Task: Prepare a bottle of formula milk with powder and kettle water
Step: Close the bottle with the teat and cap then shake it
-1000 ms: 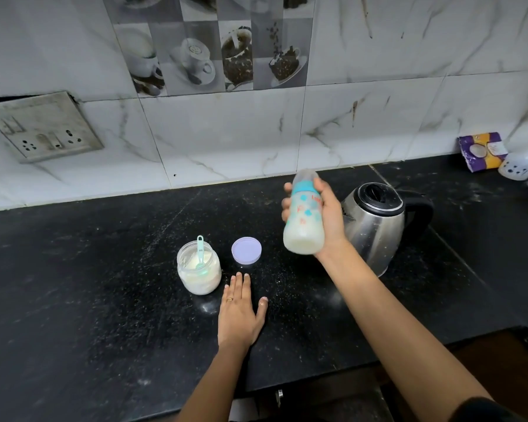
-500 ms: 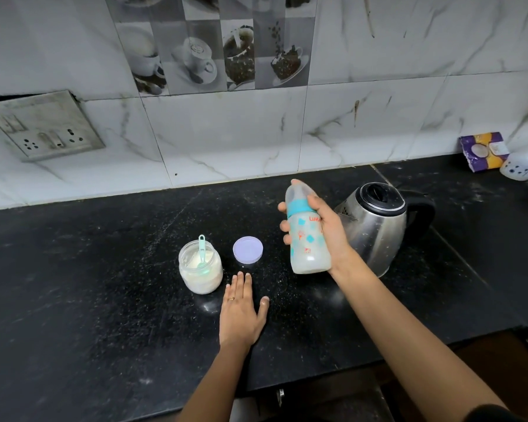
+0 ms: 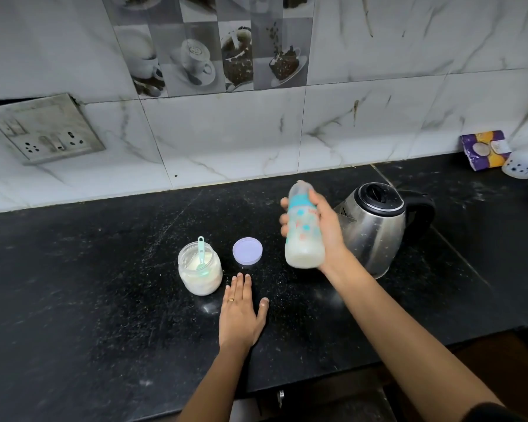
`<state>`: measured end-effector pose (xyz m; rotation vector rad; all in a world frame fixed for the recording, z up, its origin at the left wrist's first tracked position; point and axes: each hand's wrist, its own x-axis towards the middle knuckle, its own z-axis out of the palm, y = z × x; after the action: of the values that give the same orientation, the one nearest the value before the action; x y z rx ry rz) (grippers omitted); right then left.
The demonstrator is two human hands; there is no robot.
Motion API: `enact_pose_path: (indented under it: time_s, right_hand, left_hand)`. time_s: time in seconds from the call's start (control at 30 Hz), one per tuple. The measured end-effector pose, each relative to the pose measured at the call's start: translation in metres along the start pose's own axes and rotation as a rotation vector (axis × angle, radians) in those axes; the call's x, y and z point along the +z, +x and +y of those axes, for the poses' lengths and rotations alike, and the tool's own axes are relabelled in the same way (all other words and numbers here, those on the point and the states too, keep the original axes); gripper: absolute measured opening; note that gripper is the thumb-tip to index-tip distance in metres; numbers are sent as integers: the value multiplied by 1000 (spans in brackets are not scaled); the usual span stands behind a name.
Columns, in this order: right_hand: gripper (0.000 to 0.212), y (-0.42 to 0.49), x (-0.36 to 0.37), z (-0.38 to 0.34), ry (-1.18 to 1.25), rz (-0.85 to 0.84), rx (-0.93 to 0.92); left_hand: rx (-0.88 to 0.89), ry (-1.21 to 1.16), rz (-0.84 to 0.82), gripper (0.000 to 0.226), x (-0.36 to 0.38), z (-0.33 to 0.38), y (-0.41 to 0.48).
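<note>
**Right hand (image 3: pixel 325 239) holds the bottle (image 3: pixel 302 239) beside the kettle (image 3: pixel 375 229)**

The right hand grips the feeding bottle around its middle. The fingers are curled round it, and their tips show on its left side. The bottle is almost upright, a little tilted, with the teat end pointing up and away from the camera. It has a blue-green collar and small coloured marks on the body. White milky liquid fills the lower part. It seems to be lifted above the black worktop (image 3: pixel 104 284), but from this angle I cannot say it for sure. The steel kettle, with a black top and a black handle, stands on the worktop just behind this hand and to its right.

The left hand (image 3: pixel 241 315) lies flat on the worktop, palm down. Its fingers are straight and close together, the thumb is spread to the right, and it holds nothing. A ring (image 3: pixel 231 299) is on one finger. Just beyond the fingertips, a little to the left, stands an open jar (image 3: pixel 200 272) of white powder. A green scoop (image 3: pixel 201 251) stands inside it, with the handle rising above the rim. The round pale lid (image 3: pixel 247 250) lies flat on the worktop between the jar and the bottle, apart from both.

On the tiled wall (image 3: pixel 226 132), at the left, is a socket plate (image 3: pixel 43 129). A purple packet (image 3: pixel 485 149) leans against the wall far to the right.
</note>
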<state>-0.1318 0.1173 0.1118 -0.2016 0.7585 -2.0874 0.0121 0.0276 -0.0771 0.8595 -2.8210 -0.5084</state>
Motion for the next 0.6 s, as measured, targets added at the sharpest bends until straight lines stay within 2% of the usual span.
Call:
enact_pose_path:
  time_s: [0.1, 0.17, 0.23, 0.37, 0.5, 0.6]
  right_hand:
    - [27, -5, -3, 3, -122, -56, -40]
    - [22, 1, -1, -4, -37, 8, -71]
    - [28, 3, -1, -10, 41, 37, -68]
    - [37, -4, -2, -7, -106, -70, -61]
    - [37, 5, -5, -15, 39, 11, -100]
    - [36, -2, -7, -6, -95, -75, -80]
  left_hand:
    - [-3, 3, -1, 88, 0, 0, 1]
    - [1, 10, 0, 88, 0, 1, 1]
    - [-3, 7, 0, 88, 0, 0, 1]
    - [-4, 9, 3, 88, 0, 0, 1]
    - [-4, 9, 8, 87, 1, 1, 1]
    - [-4, 11, 9, 87, 1, 1, 0]
